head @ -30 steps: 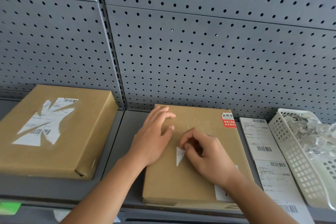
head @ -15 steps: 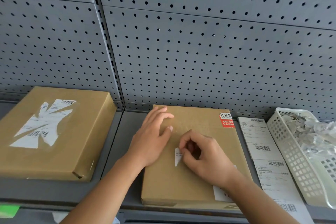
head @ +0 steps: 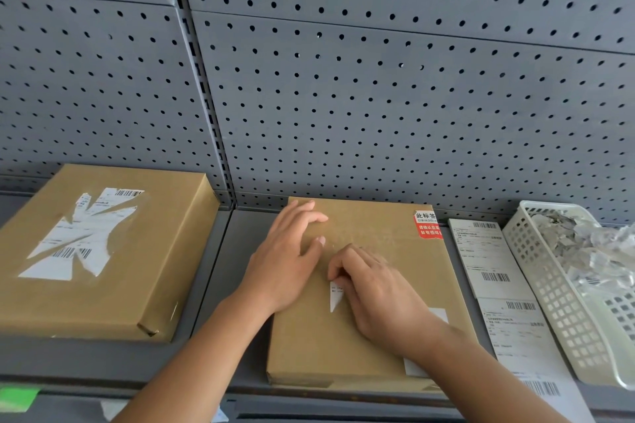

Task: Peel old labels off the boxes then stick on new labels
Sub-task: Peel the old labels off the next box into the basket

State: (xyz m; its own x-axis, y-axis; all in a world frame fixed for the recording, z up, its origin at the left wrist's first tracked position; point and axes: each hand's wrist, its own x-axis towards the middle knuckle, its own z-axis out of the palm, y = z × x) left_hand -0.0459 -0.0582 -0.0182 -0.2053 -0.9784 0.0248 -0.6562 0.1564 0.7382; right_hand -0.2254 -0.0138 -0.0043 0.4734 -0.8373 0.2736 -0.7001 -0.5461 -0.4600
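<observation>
A flat brown cardboard box (head: 323, 350) lies on the grey shelf in front of me. My left hand (head: 285, 261) rests flat on its top, fingers straight. My right hand (head: 381, 295) is curled on the box and pinches a small white scrap of old label (head: 335, 297) that stands up from the surface. More white label remnants (head: 414, 367) show near my right wrist. A red sticker (head: 427, 225) sits at the box's far right corner. A second brown box (head: 103, 251) at the left carries a torn white label (head: 79, 233) under clear tape.
A strip of new printed labels (head: 494, 271) lies on the shelf right of the middle box. A white plastic basket (head: 556, 302) holding crumpled peeled scraps stands at the far right. Grey pegboard (head: 378, 96) rises behind. A green tag (head: 17, 397) sits on the shelf's front edge.
My right hand has shifted slightly on the box while still pinching the white scrap. The left hand has stayed flat on the box.
</observation>
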